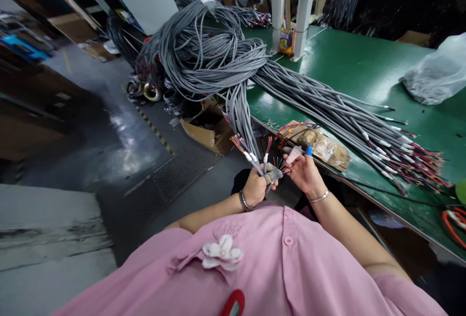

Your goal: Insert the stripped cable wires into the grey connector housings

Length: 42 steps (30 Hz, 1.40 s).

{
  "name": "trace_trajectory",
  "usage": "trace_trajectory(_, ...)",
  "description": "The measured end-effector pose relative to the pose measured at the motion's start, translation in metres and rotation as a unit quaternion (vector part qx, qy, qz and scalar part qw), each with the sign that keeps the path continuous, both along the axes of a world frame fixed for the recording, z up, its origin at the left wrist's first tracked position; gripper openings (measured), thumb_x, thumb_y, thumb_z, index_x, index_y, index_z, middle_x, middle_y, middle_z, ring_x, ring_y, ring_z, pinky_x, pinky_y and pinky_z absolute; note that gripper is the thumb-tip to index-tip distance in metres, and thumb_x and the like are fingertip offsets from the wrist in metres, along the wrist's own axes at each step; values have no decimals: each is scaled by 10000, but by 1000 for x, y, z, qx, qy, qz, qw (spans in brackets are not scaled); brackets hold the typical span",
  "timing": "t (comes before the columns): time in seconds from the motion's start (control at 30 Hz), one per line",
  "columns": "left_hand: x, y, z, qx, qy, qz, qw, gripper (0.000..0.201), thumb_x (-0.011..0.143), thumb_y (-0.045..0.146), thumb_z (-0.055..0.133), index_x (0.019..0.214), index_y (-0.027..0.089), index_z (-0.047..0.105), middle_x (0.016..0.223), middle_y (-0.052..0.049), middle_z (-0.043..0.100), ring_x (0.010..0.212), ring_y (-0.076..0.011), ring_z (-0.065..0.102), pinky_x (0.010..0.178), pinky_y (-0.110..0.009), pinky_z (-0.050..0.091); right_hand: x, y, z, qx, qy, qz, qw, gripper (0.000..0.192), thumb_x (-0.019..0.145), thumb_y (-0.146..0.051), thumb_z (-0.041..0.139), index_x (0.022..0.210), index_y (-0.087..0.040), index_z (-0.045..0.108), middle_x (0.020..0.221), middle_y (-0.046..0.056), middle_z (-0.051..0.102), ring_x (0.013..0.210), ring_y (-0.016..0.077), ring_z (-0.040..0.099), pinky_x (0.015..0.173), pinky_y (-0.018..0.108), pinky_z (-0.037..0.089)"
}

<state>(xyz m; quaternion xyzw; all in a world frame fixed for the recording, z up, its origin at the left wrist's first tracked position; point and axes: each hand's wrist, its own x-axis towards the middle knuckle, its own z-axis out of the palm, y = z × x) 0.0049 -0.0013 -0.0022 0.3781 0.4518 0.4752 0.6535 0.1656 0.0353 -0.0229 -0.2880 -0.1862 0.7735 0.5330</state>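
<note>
My left hand, with a grey covering on the thumb, is closed around several grey cables. The stripped ends of these cables fan out into thin coloured wires, with white bands below some of them. Another spread of coloured wires points from the left hand toward my right hand. That hand is palm up with its fingers apart, a blue cover on the thumb and a pinkish one on another finger. Its fingertips are close to the wire tips; whether they touch is too small to tell.
A large coil of grey cables hangs over the edge of the green table. A long cable bundle lies across it. Near the edge rests a tape-wrapped block. An open cardboard box stands on the floor. A plastic bag is at right.
</note>
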Motion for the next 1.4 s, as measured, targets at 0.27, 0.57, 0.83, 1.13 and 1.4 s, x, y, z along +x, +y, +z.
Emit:
trace_trajectory(0.27,0,-1,4,33,-1,54,998,297,654,396,764,712,151,607,534,22,578,437,-72,497,414,-193,385,3,-3,6,43,-87,-41,994,314,802,-498,655,864,-192,688,829,31,691,652,111,576,559,220,479)
trace_trajectory(0.57,4,2,1,33,4,42,999,303,667,406,758,729,147,614,538,21,582,430,-74,498,418,-200,389,2,1,-17,110,-175,-86,974,455,789,-645,576,825,-205,689,821,42,701,651,129,582,584,246,483)
trace_trajectory(0.83,-1,3,-8,40,16,43,998,284,682,388,749,740,145,613,546,19,584,446,-79,513,427,-195,423,2,-5,-6,70,-93,38,992,542,691,-709,626,862,-196,657,851,51,657,654,129,551,582,255,481)
trace_trajectory(1.13,-8,-5,-11,86,122,-5,989,239,714,339,734,718,141,602,575,9,600,486,-94,558,469,-202,460,-11,-42,15,106,-295,21,949,353,703,-467,747,829,-189,570,673,-34,516,561,89,429,477,208,383)
trace_trajectory(1.4,-10,-7,-15,96,150,-24,984,236,728,350,718,733,146,597,583,10,607,491,-92,560,470,-194,444,-14,-44,13,103,-308,-9,946,285,755,-443,697,812,-185,591,680,-30,534,564,92,462,519,221,417)
